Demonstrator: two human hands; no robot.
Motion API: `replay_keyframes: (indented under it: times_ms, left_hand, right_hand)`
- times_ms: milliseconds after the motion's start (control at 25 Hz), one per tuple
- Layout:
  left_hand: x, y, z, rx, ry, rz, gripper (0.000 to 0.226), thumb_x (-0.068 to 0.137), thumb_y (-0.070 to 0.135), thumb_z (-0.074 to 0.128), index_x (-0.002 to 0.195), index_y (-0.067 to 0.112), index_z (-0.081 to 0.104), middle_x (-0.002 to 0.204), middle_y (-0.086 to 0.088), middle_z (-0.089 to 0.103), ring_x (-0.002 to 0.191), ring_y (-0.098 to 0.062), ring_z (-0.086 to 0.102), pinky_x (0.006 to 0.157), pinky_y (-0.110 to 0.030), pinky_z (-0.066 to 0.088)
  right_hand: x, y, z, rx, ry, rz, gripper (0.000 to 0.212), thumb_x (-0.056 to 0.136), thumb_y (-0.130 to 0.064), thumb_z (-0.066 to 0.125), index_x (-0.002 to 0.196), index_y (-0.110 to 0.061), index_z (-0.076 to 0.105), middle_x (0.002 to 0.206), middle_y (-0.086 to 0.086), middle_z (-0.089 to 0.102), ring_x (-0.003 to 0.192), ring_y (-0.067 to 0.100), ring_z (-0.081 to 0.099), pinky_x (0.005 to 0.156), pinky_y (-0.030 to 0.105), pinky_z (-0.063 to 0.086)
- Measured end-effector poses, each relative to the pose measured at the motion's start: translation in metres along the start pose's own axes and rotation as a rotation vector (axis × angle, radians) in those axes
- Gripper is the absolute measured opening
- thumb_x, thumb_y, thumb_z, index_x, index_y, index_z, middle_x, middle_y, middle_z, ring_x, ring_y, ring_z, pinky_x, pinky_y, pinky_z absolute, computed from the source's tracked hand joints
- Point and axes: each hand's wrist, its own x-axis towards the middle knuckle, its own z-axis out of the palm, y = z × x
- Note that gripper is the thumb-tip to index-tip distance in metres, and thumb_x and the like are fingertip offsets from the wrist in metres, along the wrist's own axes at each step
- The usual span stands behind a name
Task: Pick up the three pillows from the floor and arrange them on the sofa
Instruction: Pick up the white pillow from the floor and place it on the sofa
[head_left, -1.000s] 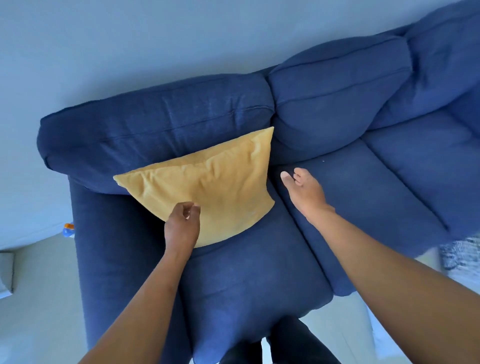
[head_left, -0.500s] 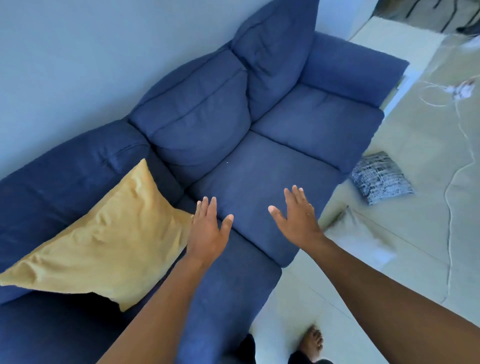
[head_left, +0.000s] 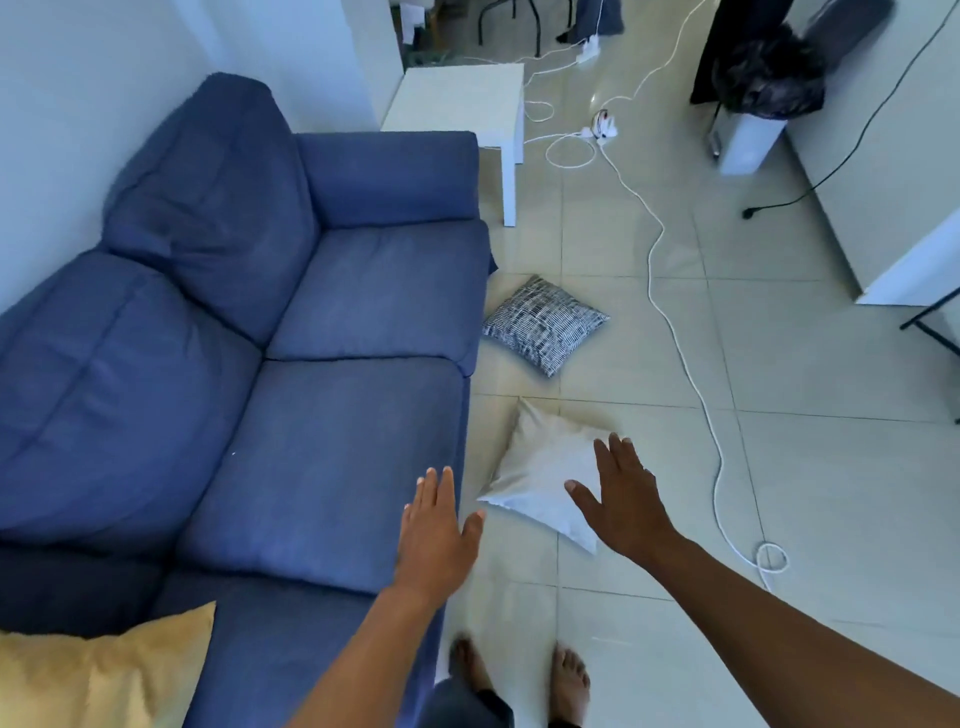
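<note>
A yellow pillow (head_left: 98, 670) lies on the near end of the blue sofa (head_left: 291, 332), at the bottom left. On the tiled floor beside the sofa's front edge lies a white pillow (head_left: 540, 478). Farther off lies a black-and-white patterned pillow (head_left: 543, 325). My left hand (head_left: 436, 535) hovers open over the sofa's front edge, empty. My right hand (head_left: 623, 499) is open above the white pillow's right side, fingers spread, holding nothing.
A white side table (head_left: 462, 101) stands past the sofa's far arm. A white cable (head_left: 691, 374) snakes across the floor to the right of the pillows. White furniture (head_left: 883, 171) stands at the right. My bare feet (head_left: 519, 675) are on the tiles by the sofa.
My view has swung right, from the sofa to the floor. My left hand let go of the yellow pillow, and both open hands moved toward the white pillow.
</note>
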Motion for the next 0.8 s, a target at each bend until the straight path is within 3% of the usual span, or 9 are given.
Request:
replay_keyframes:
  times_ms: [120, 480, 680, 800]
  left_hand:
    - [0.032, 0.029, 0.002, 0.045, -0.060, 0.050, 0.081, 0.109, 0.049, 0.045, 0.172, 0.014, 0.007, 0.181, -0.008, 0.002, 0.168, -0.026, 0.001, 0.133, -0.042, 0.011]
    - [0.191, 0.078, 0.026, 0.109, -0.229, 0.133, 0.081, 0.109, 0.046, 0.048, 0.172, 0.010, 0.011, 0.180, -0.013, 0.006, 0.167, -0.029, 0.008, 0.132, -0.043, 0.015]
    - [0.274, 0.071, 0.073, 0.146, -0.355, 0.024, 0.081, 0.109, 0.047, 0.048, 0.172, 0.012, 0.011, 0.181, -0.010, 0.008, 0.166, -0.027, 0.012, 0.131, -0.044, 0.019]
    - [0.340, 0.046, 0.137, 0.104, -0.416, -0.122, 0.081, 0.108, 0.047, 0.049, 0.172, 0.012, 0.013, 0.180, -0.008, 0.013, 0.166, -0.026, 0.016, 0.131, -0.043, 0.020]
  right_hand:
    - [0.020, 0.021, -0.008, 0.059, 0.032, 0.046, 0.081, 0.103, -0.051, 0.051, 0.162, -0.002, 0.025, 0.173, 0.020, 0.016, 0.162, 0.033, 0.007, 0.122, 0.055, 0.023]
    - [0.120, 0.061, -0.020, 0.181, -0.014, 0.230, 0.083, 0.105, -0.050, 0.050, 0.165, -0.006, 0.015, 0.176, 0.015, 0.005, 0.163, 0.029, 0.002, 0.126, 0.046, 0.014]
    - [0.204, 0.096, 0.025, 0.304, -0.104, 0.364, 0.084, 0.104, -0.050, 0.052, 0.166, -0.007, 0.015, 0.176, 0.013, 0.008, 0.162, 0.028, 0.008, 0.128, 0.046, 0.016]
    - [0.268, 0.137, 0.096, 0.332, -0.179, 0.420, 0.085, 0.103, -0.050, 0.053, 0.166, -0.007, 0.015, 0.175, 0.015, 0.010, 0.161, 0.031, 0.012, 0.126, 0.043, 0.016]
